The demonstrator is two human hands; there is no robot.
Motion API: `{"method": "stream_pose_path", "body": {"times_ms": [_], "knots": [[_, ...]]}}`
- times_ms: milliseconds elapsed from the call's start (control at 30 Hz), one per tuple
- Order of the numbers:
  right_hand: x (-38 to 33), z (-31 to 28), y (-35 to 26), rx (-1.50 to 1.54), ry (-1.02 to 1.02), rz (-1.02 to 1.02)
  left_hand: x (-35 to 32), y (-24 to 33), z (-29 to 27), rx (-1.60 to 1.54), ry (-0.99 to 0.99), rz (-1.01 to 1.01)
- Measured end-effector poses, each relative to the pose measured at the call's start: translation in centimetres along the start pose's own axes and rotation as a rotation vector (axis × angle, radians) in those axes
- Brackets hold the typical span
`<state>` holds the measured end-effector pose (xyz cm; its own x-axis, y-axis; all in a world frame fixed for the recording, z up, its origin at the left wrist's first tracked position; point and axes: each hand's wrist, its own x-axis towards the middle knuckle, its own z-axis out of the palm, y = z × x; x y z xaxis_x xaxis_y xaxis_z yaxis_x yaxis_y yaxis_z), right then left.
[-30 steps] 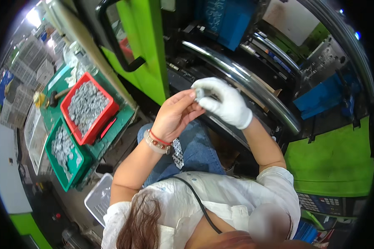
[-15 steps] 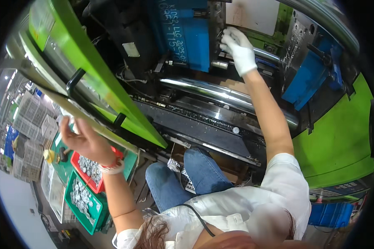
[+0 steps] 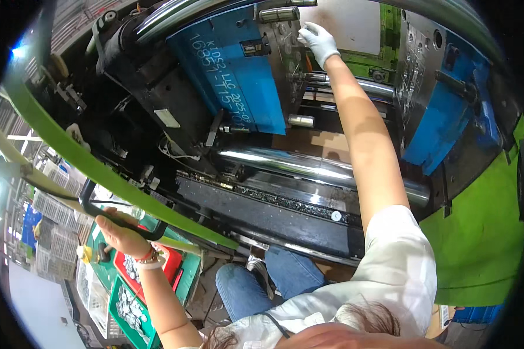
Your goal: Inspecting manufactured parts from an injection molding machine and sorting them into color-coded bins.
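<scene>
My left hand (image 3: 124,237) is bare, with bands at the wrist, and its fingers are wrapped round the black handle (image 3: 87,199) of the green machine door (image 3: 108,179). My right hand (image 3: 319,45), in a white glove, reaches up between two steel-faced blue mould halves. It is close to the face of the left mould half (image 3: 230,81), fingers curled together; whatever they may hold is hidden. The right mould half (image 3: 434,110) stands apart, its metal face turned toward my hand.
A thick polished bar (image 3: 285,163) runs below the moulds. On the dark machine ledge lies a small round whitish piece (image 3: 336,216). At lower left, a red bin (image 3: 172,269) and a green bin (image 3: 117,291) hold many small grey parts. White crates (image 3: 55,203) are stacked beyond.
My left hand has gone from loose in the air to the door handle. The gloved right hand has stayed by the left mould half, with its fingers drawn closer together. The view has shifted.
</scene>
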<state>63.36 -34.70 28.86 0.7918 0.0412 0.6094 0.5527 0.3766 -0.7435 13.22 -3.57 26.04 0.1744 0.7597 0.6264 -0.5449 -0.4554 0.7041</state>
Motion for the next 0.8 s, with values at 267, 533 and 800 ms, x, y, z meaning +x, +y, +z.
{"method": "stream_pose_path", "body": {"times_ms": [267,533,800], "knots": [[3.9,-0.1,2.9,-0.222,-0.065,-0.131,-0.3,-0.2,0.1,0.05,0.018,0.017],[4.2,-0.5,3.2,-0.174,-0.095,-0.079,-0.2,-0.4,0.1,0.106,0.054,0.003],[4.6,0.3,2.1,-0.547,0.003,-0.268,-0.1,-0.4,0.0,0.113,-0.003,0.04]]}}
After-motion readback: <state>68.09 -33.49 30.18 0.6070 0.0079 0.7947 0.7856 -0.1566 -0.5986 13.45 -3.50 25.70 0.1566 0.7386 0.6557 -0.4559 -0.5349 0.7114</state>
